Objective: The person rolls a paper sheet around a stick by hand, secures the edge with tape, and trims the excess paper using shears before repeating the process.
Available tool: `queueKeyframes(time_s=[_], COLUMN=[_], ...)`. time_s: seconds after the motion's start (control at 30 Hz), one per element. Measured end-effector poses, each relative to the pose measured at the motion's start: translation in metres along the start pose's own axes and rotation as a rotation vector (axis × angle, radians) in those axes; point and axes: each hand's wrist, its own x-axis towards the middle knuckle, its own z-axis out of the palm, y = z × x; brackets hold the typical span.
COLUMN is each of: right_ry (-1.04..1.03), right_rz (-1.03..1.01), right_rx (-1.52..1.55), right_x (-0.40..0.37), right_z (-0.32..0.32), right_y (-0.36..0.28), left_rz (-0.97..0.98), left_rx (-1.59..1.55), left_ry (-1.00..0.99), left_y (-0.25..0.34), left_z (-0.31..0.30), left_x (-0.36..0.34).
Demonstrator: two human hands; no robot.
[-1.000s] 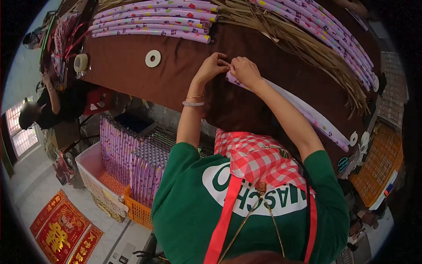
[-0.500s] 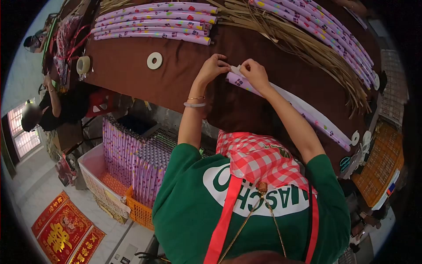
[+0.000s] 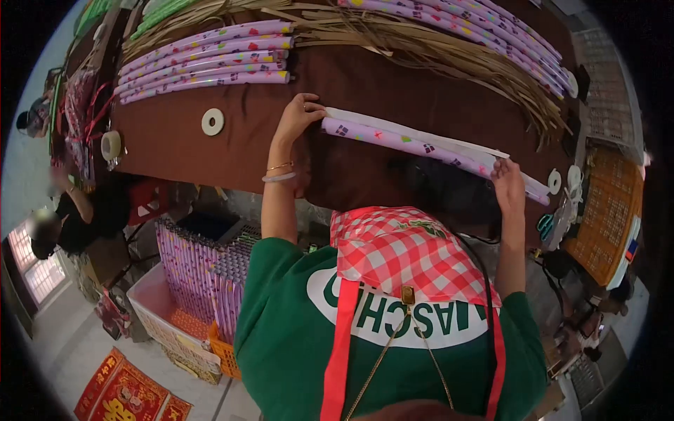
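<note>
A purple tube [image 3: 400, 139] with a colourful print lies slantwise across the brown-covered table, a long white strip [image 3: 414, 130] showing along its far side. At the tube's left end, my left hand [image 3: 300, 116] is closed, thumb and fingers pinching by the end of the white strip. Toward the right end, my right hand [image 3: 509, 184] has its fingers bent against the tube's near side, close to where the white strip ends. The tube's far right tip sticks out beyond my right hand. My right fingertips are partly hidden.
Finished-looking printed tubes [image 3: 207, 59] lie at the back left, more [image 3: 470, 31] at the back right, with dried flat strips [image 3: 435, 50] between. A white ring [image 3: 213, 122], a tape roll [image 3: 111, 145] and scissors [image 3: 545, 226] are on the table. A person [image 3: 88, 217] sits at left.
My right hand has moved from beside my left hand, near the tube's left end, along to its right part. My left hand stays at the left end. The camera view has shifted.
</note>
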Motion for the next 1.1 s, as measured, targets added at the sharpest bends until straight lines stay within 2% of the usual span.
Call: queueKeyframes(time_s=[0.03, 0.13, 0.17, 0.23, 0.27, 0.33, 0.37, 0.43, 0.47, 0.53, 0.57, 0.6, 0.73, 0.83, 0.87, 0.9, 0.93, 0.97, 1.0, 1.1], right_ry=[0.063, -0.032, 0.174, 0.144, 0.024, 0.29, 0.137, 0.734, 0.622, 0.257, 0.268, 0.276, 1.048, 1.167, 1.224, 1.283, 1.343, 1.402, 1.46, 1.624], right_rz=[0.004, -0.086, -0.167, -0.281, -0.24, -0.4, -0.404, -0.556, -0.454, -0.544, -0.3, -0.309, -0.59, -0.585, -0.582, -0.58, -0.576, -0.57, -0.56, -0.522], right_rx=[0.154, 0.349, 0.417, 0.44, 0.682, 0.691, 0.658, 0.638, 0.676, 0.516, 0.631, 0.636, -0.638, -0.668, -0.686, -0.702, -0.72, -0.738, -0.757, -0.811], right_x=[-0.006, -0.016, -0.026, -0.048, -0.05, -0.083, -0.09, -0.121, -0.142, -0.207, -0.218, -0.234, -0.304, -0.313, -0.316, -0.32, -0.359, -0.418, -0.458, -0.478], right_z=[-0.021, -0.122, -0.142, -0.2, -0.27, -0.308, -0.397, -0.391, -0.453, -0.458, -0.602, -0.605, -0.556, -0.497, -0.49, -0.521, -0.497, -0.61, -0.687, -0.689], right_y=[-0.014, -0.048, -0.062, -0.087, -0.094, -0.118, -0.127, -0.16, -0.179, -0.195, -0.246, -0.251, -0.313, -0.285, -0.288, -0.309, -0.281, -0.325, -0.383, -0.414], left_rz=[-0.008, -0.011, 0.002, -0.031, -0.03, -0.028, -0.034, -0.012, -0.017, -0.054, -0.048, -0.051, -0.025, -0.039, -0.046, -0.042, -0.049, -0.058, -0.058, -0.019], left_rx=[-0.062, -0.01, 0.013, 0.031, 0.037, 0.044, 0.052, 0.03, 0.052, 0.01, 0.011, -0.018, -0.012, -0.003, 0.012, 0.015, 0.028, 0.042, 0.048, 0.011], left_ry=[-0.016, -0.016, -0.004, -0.062, -0.048, -0.038, -0.012, -0.043, -0.035, -0.033, -0.048, -0.052, -0.067, -0.057, -0.055, -0.064, -0.071, -0.079, -0.089, -0.052], left_y=[0.002, -0.012, -0.004, 0.001, -0.001, 0.009, 0.014, 0.008, 0.01, 0.009, 0.01, 0.009, 0.008, 0.006, 0.003, 0.004, 0.001, 0.004, 0.004, 0.006], left_z=[0.001, -0.002, -0.001, -0.003, -0.002, 0.001, 0.003, 0.0, 0.0, 0.001, 0.002, 0.002, 0.0, -0.002, -0.003, -0.004, -0.006, -0.004, -0.002, -0.001], left_x=[0.001, 0.008, 0.004, 0.004, 0.005, 0.0, -0.002, 0.002, 0.002, 0.001, 0.0, 0.0, 0.001, 0.003, 0.004, 0.006, 0.007, 0.007, 0.007, 0.002])
